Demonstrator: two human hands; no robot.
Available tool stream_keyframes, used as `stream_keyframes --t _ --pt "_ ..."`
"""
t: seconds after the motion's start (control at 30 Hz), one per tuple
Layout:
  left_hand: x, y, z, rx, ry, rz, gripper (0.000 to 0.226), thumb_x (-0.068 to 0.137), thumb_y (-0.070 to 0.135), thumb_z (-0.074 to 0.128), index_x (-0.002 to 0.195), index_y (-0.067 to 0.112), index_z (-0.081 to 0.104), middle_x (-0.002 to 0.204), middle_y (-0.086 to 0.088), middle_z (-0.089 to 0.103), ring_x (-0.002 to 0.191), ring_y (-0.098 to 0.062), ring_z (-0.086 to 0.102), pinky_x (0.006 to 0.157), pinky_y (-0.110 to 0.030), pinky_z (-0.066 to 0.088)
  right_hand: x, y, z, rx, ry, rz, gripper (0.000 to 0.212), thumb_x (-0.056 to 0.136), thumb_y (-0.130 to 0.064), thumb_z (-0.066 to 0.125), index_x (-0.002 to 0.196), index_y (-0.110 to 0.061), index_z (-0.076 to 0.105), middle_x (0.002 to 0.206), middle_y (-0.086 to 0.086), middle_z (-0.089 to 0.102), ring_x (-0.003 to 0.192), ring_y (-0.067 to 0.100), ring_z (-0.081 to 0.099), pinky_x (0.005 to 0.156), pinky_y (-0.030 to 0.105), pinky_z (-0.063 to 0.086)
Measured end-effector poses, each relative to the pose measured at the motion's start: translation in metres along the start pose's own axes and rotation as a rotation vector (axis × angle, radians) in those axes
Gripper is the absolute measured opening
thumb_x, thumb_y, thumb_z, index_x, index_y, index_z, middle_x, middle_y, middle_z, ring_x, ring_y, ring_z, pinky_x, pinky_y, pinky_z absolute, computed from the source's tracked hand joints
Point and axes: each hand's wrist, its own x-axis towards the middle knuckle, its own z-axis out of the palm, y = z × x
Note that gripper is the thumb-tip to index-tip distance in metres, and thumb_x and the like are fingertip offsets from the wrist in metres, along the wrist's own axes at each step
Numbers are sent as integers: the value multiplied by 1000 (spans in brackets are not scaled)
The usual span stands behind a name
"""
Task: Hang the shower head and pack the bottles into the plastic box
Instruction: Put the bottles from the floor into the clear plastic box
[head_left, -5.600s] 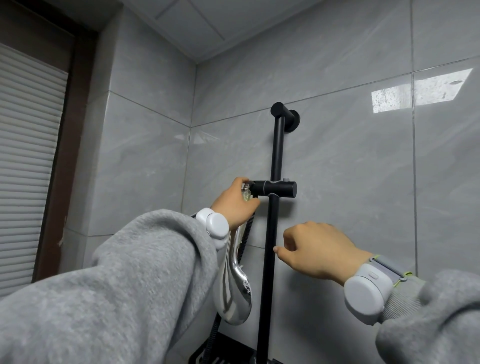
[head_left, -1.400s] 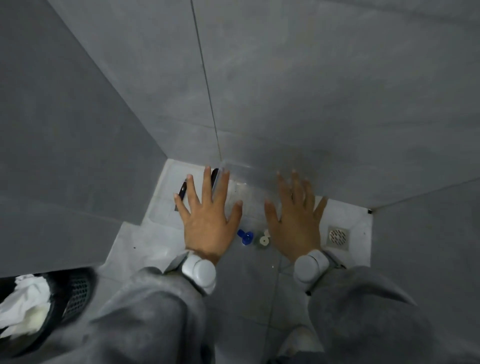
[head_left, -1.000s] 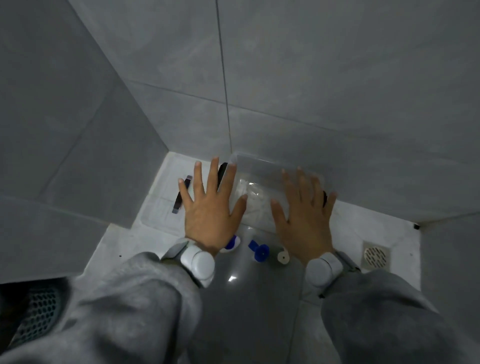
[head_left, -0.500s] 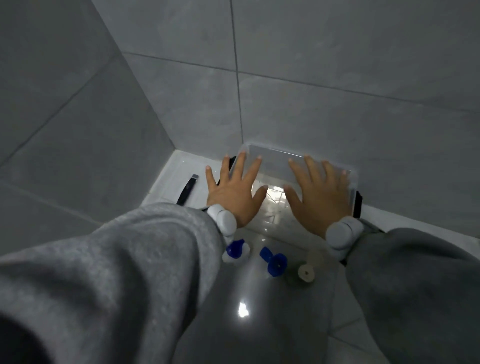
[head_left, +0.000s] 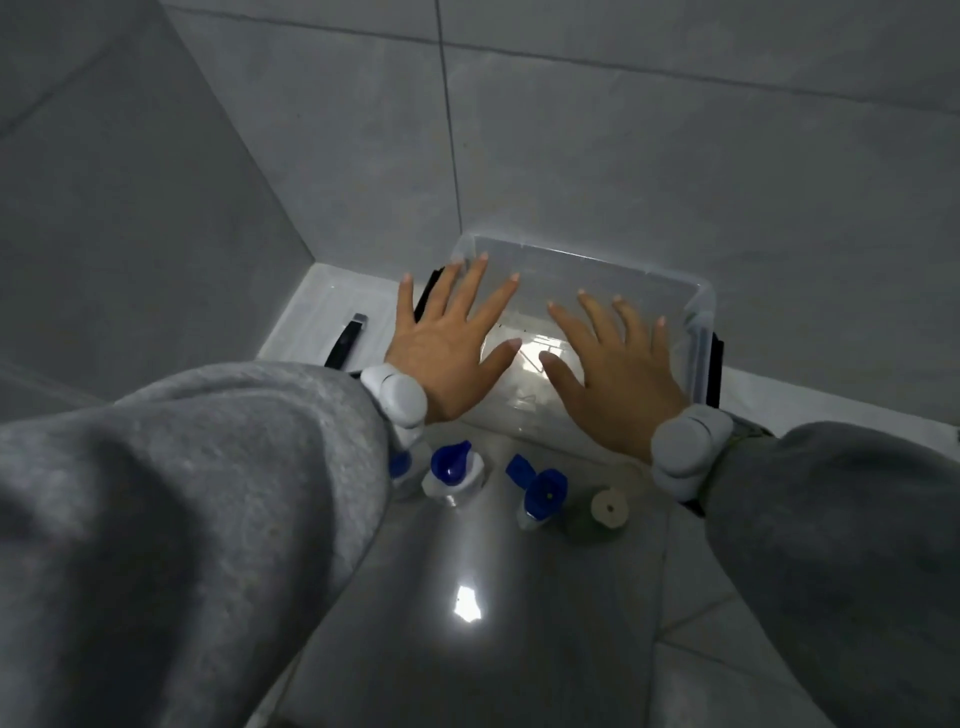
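Note:
A clear plastic box (head_left: 696, 312) stands on the floor against the tiled wall, with nothing visible inside. My left hand (head_left: 447, 343) and my right hand (head_left: 618, 364) hover flat over it, fingers spread, holding nothing. In front of the box stand bottles seen from above: a white one with a blue pump top (head_left: 453, 470), one with an open blue flip cap (head_left: 540, 493), and a dark one with a cream cap (head_left: 609, 508). Another blue-capped bottle (head_left: 399, 465) is partly hidden by my left sleeve. The shower head is out of view.
The box's lid (head_left: 322, 322), with a black latch (head_left: 347, 340), lies flat in the corner left of the box. Grey tiled walls close in at the left and back. A bright reflection (head_left: 467, 603) shines on the glossy grey floor.
The view dropped from the shower rail to the floor corner. Over the last second both open hands moved forward and down over the clear box as I came closer.

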Motion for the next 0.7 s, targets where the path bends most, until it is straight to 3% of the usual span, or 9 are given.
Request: stream_keyframes --t 0.17,0.7 --pt "-12 -6 11 -5 -33 21 70 100 70 17 158 43 -11 170 3 -16 155 -20 -15 123 -61 -5 -7 5 11 -26 13 -29 63 97 -68 15 155 -43 12 168 -6 6 154 30 2 120 63 1" --pt "-32 -9 15 50 -69 153 72 98 70 15 160 40 -5 171 -1 -8 157 -23 -9 124 -55 -5 -19 10 20 -122 49 -133 69 94 -71 12 155 -40 22 166 -2 19 153 34 8 118 66 -1"
